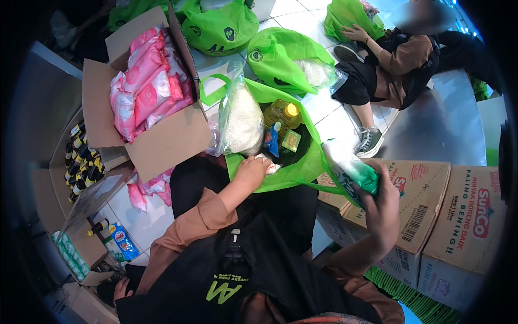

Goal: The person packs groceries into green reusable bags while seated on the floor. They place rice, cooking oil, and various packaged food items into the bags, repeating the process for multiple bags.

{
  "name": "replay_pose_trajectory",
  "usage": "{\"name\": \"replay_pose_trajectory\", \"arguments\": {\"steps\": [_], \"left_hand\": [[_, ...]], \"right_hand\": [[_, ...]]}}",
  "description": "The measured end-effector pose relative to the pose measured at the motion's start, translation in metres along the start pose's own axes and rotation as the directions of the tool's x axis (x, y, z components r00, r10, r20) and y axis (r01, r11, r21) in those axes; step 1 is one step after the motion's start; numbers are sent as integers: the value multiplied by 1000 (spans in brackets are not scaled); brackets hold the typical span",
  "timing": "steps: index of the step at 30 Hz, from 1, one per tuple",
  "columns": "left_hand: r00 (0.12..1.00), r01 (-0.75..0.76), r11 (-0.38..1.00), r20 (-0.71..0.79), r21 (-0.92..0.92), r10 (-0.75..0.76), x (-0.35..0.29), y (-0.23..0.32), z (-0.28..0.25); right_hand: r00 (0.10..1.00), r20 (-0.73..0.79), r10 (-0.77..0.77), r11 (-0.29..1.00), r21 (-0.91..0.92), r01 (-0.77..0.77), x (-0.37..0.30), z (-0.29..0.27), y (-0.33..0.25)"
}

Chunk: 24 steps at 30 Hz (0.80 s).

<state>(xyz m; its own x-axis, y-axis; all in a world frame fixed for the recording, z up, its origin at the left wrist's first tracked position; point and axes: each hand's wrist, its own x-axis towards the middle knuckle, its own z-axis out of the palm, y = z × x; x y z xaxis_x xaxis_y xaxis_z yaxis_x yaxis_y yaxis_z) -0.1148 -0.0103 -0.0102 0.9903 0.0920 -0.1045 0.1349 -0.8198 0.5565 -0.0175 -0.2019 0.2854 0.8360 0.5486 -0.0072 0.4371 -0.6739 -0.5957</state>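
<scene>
The right hand (382, 197) clasps a green-and-white packet (350, 166) at four o'clock on the green tote bag (294, 175); the left hand (249, 177) curls its fingers at seven (grip unclear). Slack fabric could snag the packet.

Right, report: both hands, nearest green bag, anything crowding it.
Right hand gripping white-and-green packet, right of green bag. Left hand at its near edge, by small white packet. Bag open, part-filled. Clear grain-filled bag crowding its left side.
</scene>
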Motion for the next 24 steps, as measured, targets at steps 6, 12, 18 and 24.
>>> {"name": "replay_pose_trajectory", "arguments": {"steps": [6,12,18,24], "left_hand": [[981,69,971,160,229,-108,6,27,-6],[873,302,952,385,59,-301,33,18,-6],[911,304,952,300,-20,-284,57,33,30],[892,-160,0,-144,-987,-428,42,64,72]], "right_hand": [[999,28,-46,989,-140,49,2,-13,-24],[994,-14,-111,993,-26,111,6,-6,-31],[943,164,-290,957,22,291,40,60,-25],[788,440,-432,900,156,407,80,136,6]]}}
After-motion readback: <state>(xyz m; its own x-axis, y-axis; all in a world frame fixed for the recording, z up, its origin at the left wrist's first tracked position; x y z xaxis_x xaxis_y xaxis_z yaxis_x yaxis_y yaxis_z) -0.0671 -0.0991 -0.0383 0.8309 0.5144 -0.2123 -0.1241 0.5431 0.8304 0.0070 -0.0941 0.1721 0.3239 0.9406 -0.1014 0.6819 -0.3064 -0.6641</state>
